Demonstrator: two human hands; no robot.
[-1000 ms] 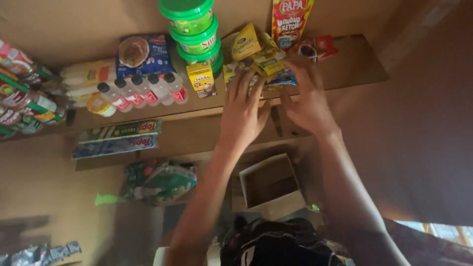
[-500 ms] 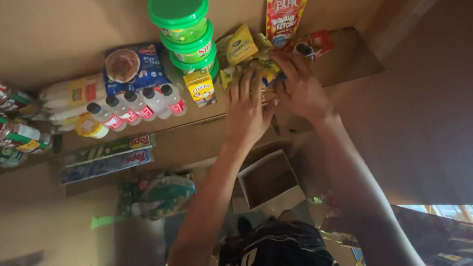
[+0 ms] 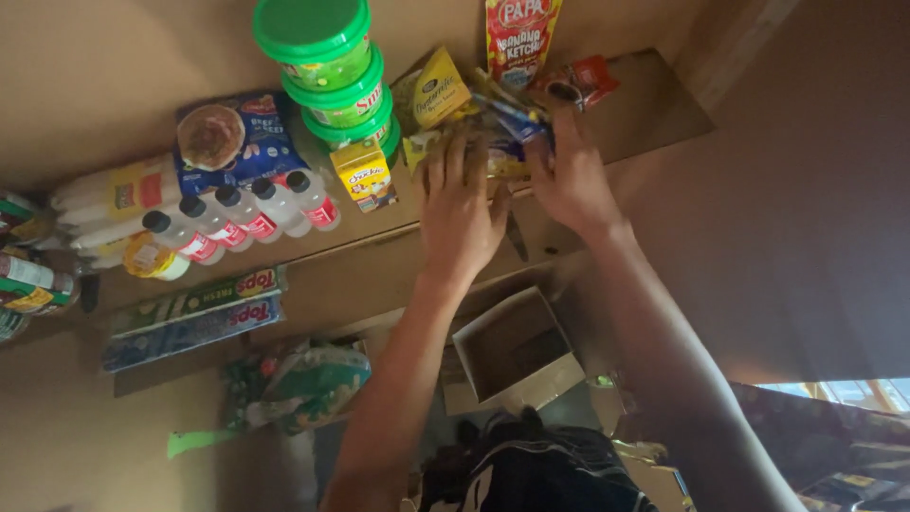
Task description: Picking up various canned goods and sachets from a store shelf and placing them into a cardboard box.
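Note:
Both my hands reach up to a wooden shelf (image 3: 654, 104). My left hand (image 3: 462, 204) lies flat against a bunch of small yellow and blue sachets (image 3: 498, 128), fingers spread over them. My right hand (image 3: 569, 175) grips the same bunch from the right side, fingers curled around the packets. A yellow pouch (image 3: 438, 87) leans just left of the bunch. A red sauce pouch (image 3: 519, 38) stands behind, and a small red packet (image 3: 583, 81) lies to the right.
Stacked green-lidded tubs (image 3: 327, 66), a small yellow drink carton (image 3: 365, 175), a row of red-labelled bottles (image 3: 237, 218) and a blue packet (image 3: 232, 137) fill the shelf's left. Long green and blue boxes (image 3: 194, 318) lie on a lower ledge. An open cardboard box (image 3: 512, 351) sits below.
The view has shifted closer to the shelf. Both hands have stayed on the sachets, with my right hand closing more tightly around the bunch.

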